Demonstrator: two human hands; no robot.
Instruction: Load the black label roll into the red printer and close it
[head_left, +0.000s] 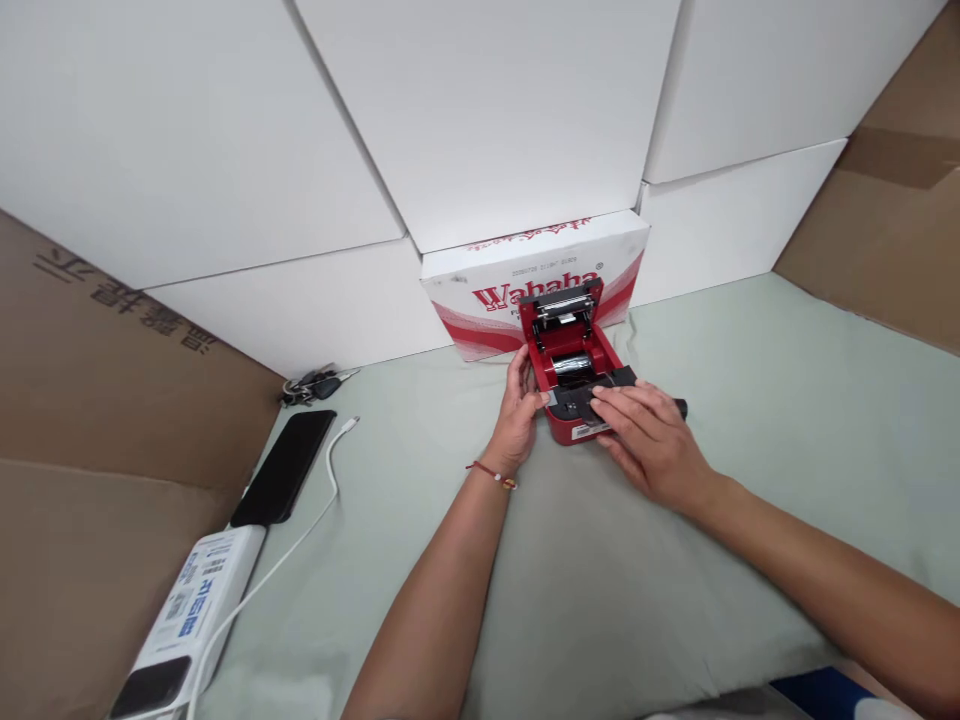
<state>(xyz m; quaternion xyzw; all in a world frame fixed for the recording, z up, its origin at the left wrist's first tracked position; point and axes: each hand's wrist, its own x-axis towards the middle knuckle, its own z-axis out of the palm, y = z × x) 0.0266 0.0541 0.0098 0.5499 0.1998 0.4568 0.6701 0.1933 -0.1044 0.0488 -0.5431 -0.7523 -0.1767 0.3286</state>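
Observation:
A small red printer [568, 352] stands open on the pale green cloth [750, 400], its lid tilted back with a metal bar showing inside. My left hand [517, 415] grips the printer's left side, fingers curled against the casing. My right hand [649, 440] lies over the black front part [577, 400] of the printer, fingers stretched and pressed on it. A red string bracelet [491, 474] sits on my left wrist.
A white and red "Wahaha" box [487, 280] stands right behind the printer, against white foam boards. At the left lie a black phone [285, 465], a white cable [300, 545], keys [311, 385] and a white power bank [191, 610]. Brown cardboard walls flank both sides.

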